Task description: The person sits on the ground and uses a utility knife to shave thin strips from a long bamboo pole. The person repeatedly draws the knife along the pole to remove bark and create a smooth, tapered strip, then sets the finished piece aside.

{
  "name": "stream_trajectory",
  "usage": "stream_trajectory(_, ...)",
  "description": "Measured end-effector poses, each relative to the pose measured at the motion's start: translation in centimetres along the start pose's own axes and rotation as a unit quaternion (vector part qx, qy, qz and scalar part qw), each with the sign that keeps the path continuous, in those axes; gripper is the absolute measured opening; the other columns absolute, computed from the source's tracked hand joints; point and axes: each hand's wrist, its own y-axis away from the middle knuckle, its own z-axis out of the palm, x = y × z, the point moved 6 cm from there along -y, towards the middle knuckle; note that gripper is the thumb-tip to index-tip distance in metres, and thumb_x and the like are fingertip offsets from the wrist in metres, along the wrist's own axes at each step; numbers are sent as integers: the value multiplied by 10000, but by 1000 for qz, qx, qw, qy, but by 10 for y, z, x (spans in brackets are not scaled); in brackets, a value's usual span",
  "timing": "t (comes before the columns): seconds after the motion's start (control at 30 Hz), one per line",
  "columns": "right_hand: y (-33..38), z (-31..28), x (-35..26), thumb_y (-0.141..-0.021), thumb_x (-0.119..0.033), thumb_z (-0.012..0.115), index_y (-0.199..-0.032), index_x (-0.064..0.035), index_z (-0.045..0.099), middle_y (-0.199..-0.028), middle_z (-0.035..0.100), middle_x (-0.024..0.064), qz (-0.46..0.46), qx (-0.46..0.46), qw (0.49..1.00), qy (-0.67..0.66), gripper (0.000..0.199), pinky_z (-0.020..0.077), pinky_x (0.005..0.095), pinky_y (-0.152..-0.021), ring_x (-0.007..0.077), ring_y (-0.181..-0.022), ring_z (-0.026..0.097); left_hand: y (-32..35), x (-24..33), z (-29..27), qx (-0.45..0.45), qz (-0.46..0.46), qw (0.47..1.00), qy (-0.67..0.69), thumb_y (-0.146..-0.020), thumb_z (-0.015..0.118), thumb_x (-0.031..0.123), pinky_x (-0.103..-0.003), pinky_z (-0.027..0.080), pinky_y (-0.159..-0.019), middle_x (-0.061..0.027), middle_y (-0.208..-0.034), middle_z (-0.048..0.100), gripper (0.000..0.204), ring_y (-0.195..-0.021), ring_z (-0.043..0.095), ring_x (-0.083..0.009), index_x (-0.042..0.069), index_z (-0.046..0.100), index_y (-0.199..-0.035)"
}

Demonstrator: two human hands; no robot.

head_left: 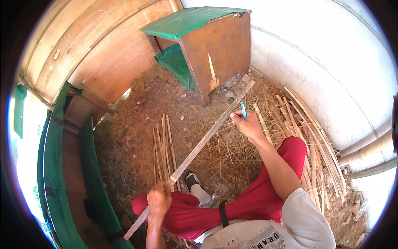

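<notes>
A long, flat wooden strip slants across the middle, from the lower left up toward the cabinet. My left hand is closed around its lower part, above my left knee. Near the upper end, my right hand pinches a slim blue pen, which points upward beside the strip. The fingertips of that hand are at the strip's edge; whether they touch it I cannot tell.
A brown wooden cabinet with a green cover stands at the back. Split bamboo strips are piled along the right wall, and several thin sticks lie left of centre. Straw covers the ground. A green-covered bench runs along the left.
</notes>
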Motion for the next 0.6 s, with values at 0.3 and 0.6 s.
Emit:
stream_trajectory(0.3,3,2,-8,-896,-160,760,-985,26,731,-835,699,80,8,-53,998,44,209,481,297,-691,130,-746,619,-5,1,3,36,34,998,-34,-855,700,95,-521,504,-558,-228,-650,637,157,-625,653,-432,42,552,-846)
stream_trajectory(0.6,18,14,-31,-815,-171,787,-968,-79,749,-939,728,70,-250,-39,882,398,183,534,365,-625,219,-728,688,-24,11,-1,43,51,997,-41,-801,728,78,-489,515,-592,-186,-744,668,162,-684,666,-408,50,573,-843)
